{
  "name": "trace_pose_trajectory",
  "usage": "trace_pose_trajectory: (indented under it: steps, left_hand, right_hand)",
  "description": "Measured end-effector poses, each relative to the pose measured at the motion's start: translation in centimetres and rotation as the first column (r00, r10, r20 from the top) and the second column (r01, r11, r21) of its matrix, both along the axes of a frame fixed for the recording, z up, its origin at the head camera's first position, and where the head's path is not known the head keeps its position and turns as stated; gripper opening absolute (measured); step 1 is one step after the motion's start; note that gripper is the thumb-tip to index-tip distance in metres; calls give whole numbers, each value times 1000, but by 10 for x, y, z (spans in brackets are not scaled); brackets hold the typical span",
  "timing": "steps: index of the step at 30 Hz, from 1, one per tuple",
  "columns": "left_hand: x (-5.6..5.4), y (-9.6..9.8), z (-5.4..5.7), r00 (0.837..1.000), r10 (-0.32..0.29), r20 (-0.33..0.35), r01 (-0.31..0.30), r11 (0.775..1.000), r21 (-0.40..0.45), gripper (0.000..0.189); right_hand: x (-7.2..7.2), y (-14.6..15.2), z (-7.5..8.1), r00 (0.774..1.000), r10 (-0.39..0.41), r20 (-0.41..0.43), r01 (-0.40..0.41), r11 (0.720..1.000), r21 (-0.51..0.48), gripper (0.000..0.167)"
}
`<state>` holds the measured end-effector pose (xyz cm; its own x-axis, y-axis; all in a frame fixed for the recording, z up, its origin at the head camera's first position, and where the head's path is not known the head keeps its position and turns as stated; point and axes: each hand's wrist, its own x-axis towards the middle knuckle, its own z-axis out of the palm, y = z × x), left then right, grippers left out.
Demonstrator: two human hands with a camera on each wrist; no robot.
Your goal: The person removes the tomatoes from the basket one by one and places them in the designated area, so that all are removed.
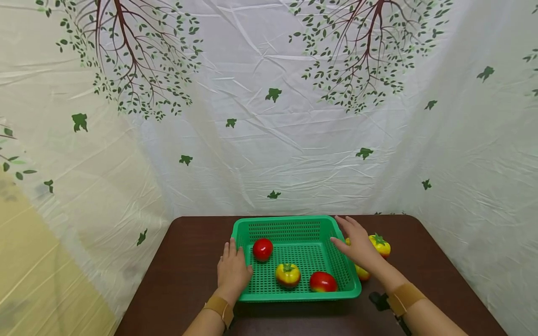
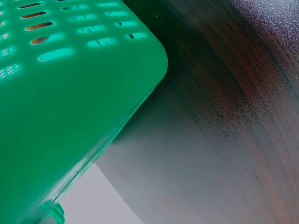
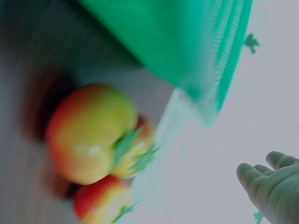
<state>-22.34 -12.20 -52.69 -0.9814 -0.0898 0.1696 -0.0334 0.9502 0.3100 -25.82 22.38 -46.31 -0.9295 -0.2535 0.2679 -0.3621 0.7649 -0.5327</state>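
A green plastic basket point(image 1: 294, 295) stands on the dark wooden table. Inside lie a red tomato point(image 1: 262, 249), a yellow tomato with a green leafy top point(image 1: 287, 275) and a red one with a yellowish underside point(image 1: 323, 282). My left hand point(image 1: 234, 273) rests at the left rim, fingers straight and pointing forward, thumb on the basket's inner side. The left wrist view shows the basket's slotted wall point(image 2: 79, 102) but no hand. My right hand point(image 1: 357, 242) is over the right rim, fingers extended and thumb spread, holding nothing.
Outside the basket's right side, yellow-red tomatoes point(image 1: 380, 245) sit partly behind my right hand and forearm; the right wrist view shows three, the largest tomato point(image 3: 91, 133) in front. A white leaf-printed sheet point(image 1: 273, 140) hangs behind the table point(image 1: 193, 261) and at both sides.
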Motion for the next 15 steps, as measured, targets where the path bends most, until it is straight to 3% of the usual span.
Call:
trace_pose_trajectory:
  steps: [15]
  left_hand:
    - [-3, 0, -2, 1000, 15, 17, -15, 1000, 10, 62]
  right_hand:
    - [-16, -63, 2, 988, 135, 77, -139, 989, 43, 63]
